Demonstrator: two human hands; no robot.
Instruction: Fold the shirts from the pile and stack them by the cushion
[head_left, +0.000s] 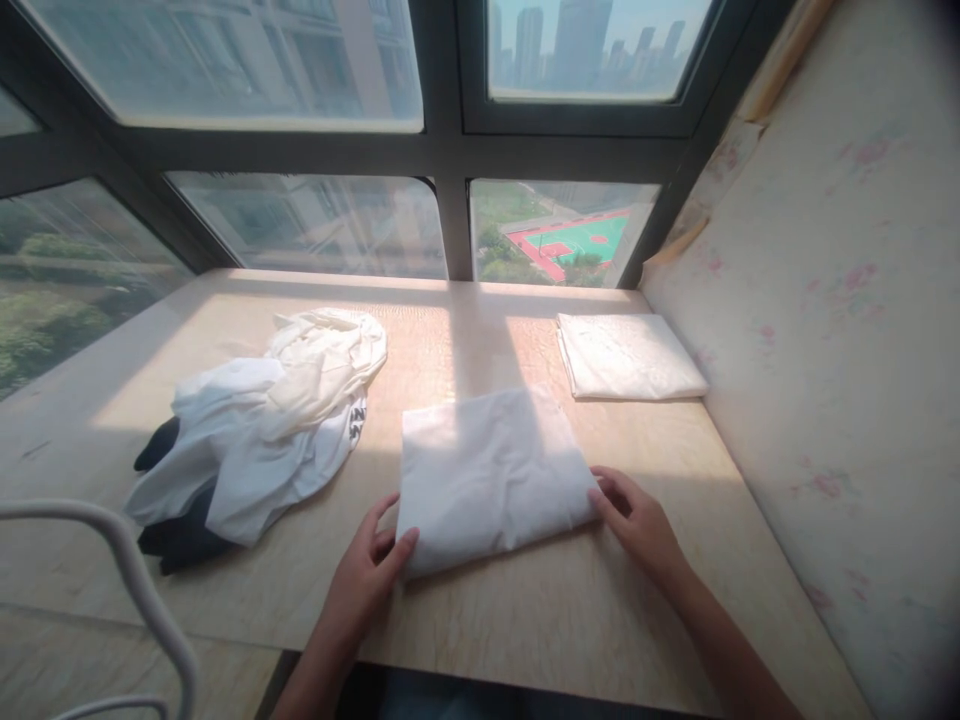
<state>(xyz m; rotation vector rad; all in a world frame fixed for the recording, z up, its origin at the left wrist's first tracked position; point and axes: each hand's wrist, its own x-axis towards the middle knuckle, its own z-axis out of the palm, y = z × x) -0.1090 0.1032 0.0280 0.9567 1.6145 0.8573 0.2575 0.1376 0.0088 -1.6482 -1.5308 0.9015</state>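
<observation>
The folded white cloth lies in front of you near the middle of the pale wood tabletop, its lower edge slightly slanted and its upper surface softly creased. Your left hand is at its lower left corner, the fingers half curled at the side edge and the thumb resting on top. Your right hand is at the right corner, thumb against the edge, fingers loosely bent and partly hidden beside it. Both hands touch the cloth with a partial opening between thumb and fingers; you cannot tell from here whether either one pinches it firmly.

To the left of the cloth you have a loose heap: a white garment with dark lettering, black fabric showing beneath it, and a cream cloth crumpled over its far end. Beyond your right hand, a second folded cloth lies near the floral wall. A white curved tube stands at your lower left.
</observation>
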